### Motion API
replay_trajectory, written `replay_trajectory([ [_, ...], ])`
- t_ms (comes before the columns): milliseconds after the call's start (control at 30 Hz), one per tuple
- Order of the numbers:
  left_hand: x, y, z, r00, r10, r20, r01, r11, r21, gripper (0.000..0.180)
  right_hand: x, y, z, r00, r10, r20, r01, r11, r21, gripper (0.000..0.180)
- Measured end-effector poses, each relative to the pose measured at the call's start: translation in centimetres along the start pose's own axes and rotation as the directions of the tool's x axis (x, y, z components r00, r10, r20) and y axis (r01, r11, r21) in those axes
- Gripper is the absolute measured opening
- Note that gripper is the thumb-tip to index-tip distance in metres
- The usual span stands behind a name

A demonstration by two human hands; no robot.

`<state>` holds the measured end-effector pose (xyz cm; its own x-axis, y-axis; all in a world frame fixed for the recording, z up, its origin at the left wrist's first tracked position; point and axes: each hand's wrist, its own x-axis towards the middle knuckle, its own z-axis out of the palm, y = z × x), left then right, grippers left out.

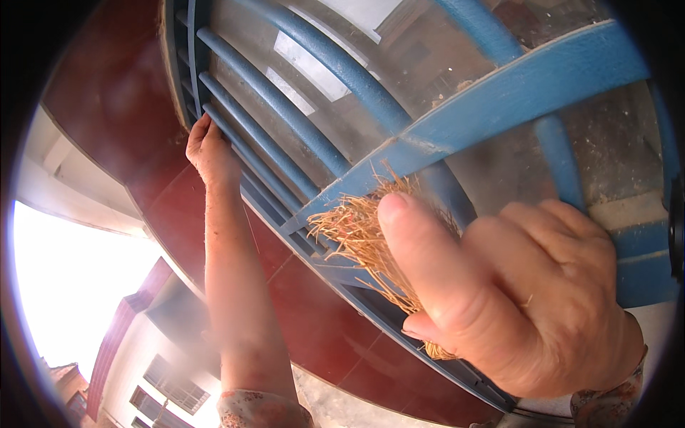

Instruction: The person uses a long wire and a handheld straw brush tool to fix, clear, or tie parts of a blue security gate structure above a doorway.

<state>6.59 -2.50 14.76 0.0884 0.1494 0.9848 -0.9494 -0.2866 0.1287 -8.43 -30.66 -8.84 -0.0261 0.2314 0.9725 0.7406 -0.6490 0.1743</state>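
Observation:
A window grille of blue-painted metal bars (499, 121) fills the upper right. My left arm reaches up to its far left end, where my left hand (210, 151) is closed around one of the thin bars. My right hand (528, 299) is near, in front of the grille's wide crossbar, wrapped round a bundle of straw like a small hand brush (360, 228). The loose, frayed straw ends point left and lie over or against the lower bars. My palm and fingers hide the rest of the bundle. The thumb lies along its top.
Dusty window glass (457, 78) with pale reflections lies behind the bars. Dark red wall tiles (153, 135) border the grille on the left and below. At the lower left, a white building (153, 371) with barred windows stands under bright sky.

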Motion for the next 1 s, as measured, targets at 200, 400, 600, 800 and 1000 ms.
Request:
replay_trajectory([
  [200, 1.0, 1.1, -1.8, 0.983, -0.125, 0.134, 0.112, 0.989, 0.100, 0.013, 0.1, -0.1, 0.0, 0.999, -0.021, -0.034, 0.020, 0.999, -0.038, 0.064],
  [400, -0.4, 2.0, -0.8, 0.976, -0.206, 0.074, 0.198, 0.975, 0.101, 0.016, -0.1, -0.1, 0.1, 1.000, 0.007, -0.018, -0.008, 0.998, -0.062, 0.069],
  [600, -1.9, 0.8, -1.1, 0.996, -0.081, -0.034, 0.086, 0.981, 0.172, 0.012, -0.4, 0.1, 1.0, 0.991, -0.022, -0.133, 0.015, 0.998, -0.057, 0.071],
  [800, -0.8, 1.2, 1.1, 0.976, -0.121, -0.182, 0.144, 0.982, 0.120, 0.008, -0.4, 0.2, 1.0, 0.992, -0.033, -0.126, 0.021, 0.996, -0.091, 0.071],
  [1000, 0.2, 1.1, 1.1, 0.979, -0.125, -0.163, 0.130, 0.991, 0.020, 0.011, -0.2, 0.0, 0.5, 0.993, -0.031, -0.110, 0.022, 0.997, -0.078, 0.070],
])
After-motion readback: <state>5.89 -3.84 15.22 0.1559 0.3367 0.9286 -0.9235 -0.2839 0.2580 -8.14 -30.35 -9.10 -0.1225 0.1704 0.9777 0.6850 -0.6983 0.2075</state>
